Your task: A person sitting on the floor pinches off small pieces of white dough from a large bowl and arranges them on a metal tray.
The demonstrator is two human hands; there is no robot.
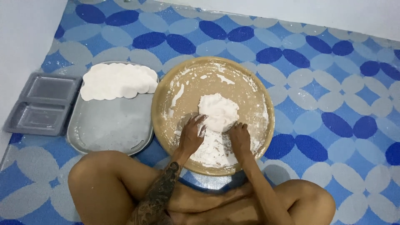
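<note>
A lump of white dough [218,111] lies in the middle of a large round tan tray [250,79] dusted with flour. My left hand [192,135] rests on the tray with its fingertips against the dough's near left edge. My right hand [240,137] presses its fingertips against the dough's near right edge. Both hands are floured and spread, neither one closed around the lump. Loose white flour [214,150] covers the tray between my wrists.
A grey oblong metal tray [110,127] lies left of the round one, with several flat white dough discs [118,81] overlapping at its far end. Two clear plastic containers [41,104] sit at the far left by the wall. My bent knees frame the bottom, on a blue patterned mat.
</note>
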